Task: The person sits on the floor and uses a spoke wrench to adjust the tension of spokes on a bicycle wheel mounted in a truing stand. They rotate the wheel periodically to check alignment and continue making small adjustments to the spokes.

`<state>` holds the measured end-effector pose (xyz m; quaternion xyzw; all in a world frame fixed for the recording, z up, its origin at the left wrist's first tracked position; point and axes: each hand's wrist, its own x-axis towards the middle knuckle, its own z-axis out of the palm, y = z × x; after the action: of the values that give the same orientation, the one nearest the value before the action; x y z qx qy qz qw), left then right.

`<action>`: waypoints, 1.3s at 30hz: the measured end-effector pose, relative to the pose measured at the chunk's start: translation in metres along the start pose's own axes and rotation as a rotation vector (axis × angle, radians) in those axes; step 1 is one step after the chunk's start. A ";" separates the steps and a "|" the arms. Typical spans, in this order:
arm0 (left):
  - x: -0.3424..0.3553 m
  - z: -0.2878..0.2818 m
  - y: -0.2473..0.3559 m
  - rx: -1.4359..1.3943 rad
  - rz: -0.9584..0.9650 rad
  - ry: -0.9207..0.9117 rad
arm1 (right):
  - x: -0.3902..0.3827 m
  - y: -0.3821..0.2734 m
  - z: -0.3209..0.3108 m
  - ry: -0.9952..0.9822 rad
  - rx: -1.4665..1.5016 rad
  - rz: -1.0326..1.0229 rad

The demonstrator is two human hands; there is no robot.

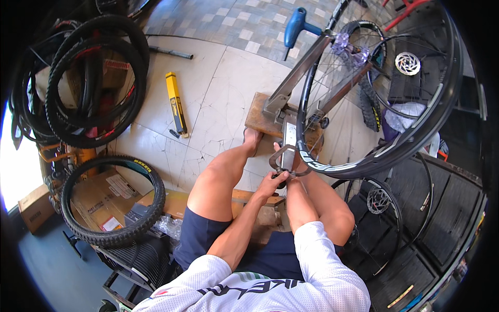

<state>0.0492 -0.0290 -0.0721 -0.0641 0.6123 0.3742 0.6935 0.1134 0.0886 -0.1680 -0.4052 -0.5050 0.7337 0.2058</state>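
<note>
A black bicycle wheel [382, 162] with pale lettering on its rim and a purple hub [351, 49] stands in a metal truing stand [295, 78]. The stand is fixed to a wooden block [255, 115] on the floor in front of me. My left hand [271, 184] has its fingers closed round a dark knob [282, 179] at the near end of the stand, beside the curved caliper arm [278, 156]. Close against it is my right hand [294, 176], near the rim; its fingers are mostly hidden. A blue-handled tool [295, 30] sits by the hub.
Several tyres and wheels [52, 93] are piled at far left, with a knobby tyre [70, 208] over cardboard [93, 203] nearer me. A yellow-and-black box [175, 101] lies on the tiles. To the right are a brake rotor [407, 63], another wheel [399, 223] and dark slatted boards [447, 208].
</note>
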 end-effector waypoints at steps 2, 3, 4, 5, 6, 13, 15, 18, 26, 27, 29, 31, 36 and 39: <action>0.003 -0.001 -0.001 0.008 0.001 -0.006 | -0.005 -0.037 0.012 0.086 -0.383 0.014; 0.002 -0.001 0.001 0.007 0.009 -0.013 | -0.006 -0.035 0.009 0.129 -0.202 0.059; 0.001 0.002 0.004 0.011 0.016 -0.028 | -0.006 -0.026 -0.002 0.133 0.174 0.112; -0.001 0.004 0.006 0.013 0.022 -0.042 | -0.007 -0.016 -0.012 0.161 0.549 0.166; 0.000 0.003 0.005 0.025 0.028 -0.046 | 0.000 -0.020 -0.010 0.174 0.380 0.156; 0.000 0.002 0.008 0.035 0.029 -0.066 | 0.009 -0.011 -0.001 0.292 -0.287 0.043; 0.001 0.002 0.007 0.026 0.043 -0.055 | 0.008 -0.032 0.004 0.252 -0.583 0.095; 0.000 0.002 0.010 0.013 0.052 -0.041 | 0.015 -0.023 -0.001 0.218 -0.901 0.011; -0.007 -0.004 0.017 0.040 0.010 -0.061 | 0.011 -0.071 0.029 0.171 -1.057 0.354; -0.007 -0.002 0.016 0.035 0.002 -0.064 | 0.009 -0.068 0.025 0.180 -0.988 0.294; -0.009 0.001 0.015 0.042 -0.018 -0.074 | 0.001 -0.050 0.012 0.211 -0.842 0.176; -0.005 0.002 0.009 0.006 0.019 -0.034 | -0.005 -0.037 0.002 0.227 -0.156 0.264; -0.012 0.008 0.009 0.015 0.102 0.080 | -0.018 0.009 -0.034 0.362 -0.042 0.168; -0.015 0.012 0.015 0.133 0.240 0.107 | -0.025 0.033 -0.058 0.560 -0.616 0.092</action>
<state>0.0504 -0.0183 -0.0498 0.0356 0.6750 0.4091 0.6130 0.1785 0.0912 -0.1974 -0.6540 -0.6067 0.4181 0.1714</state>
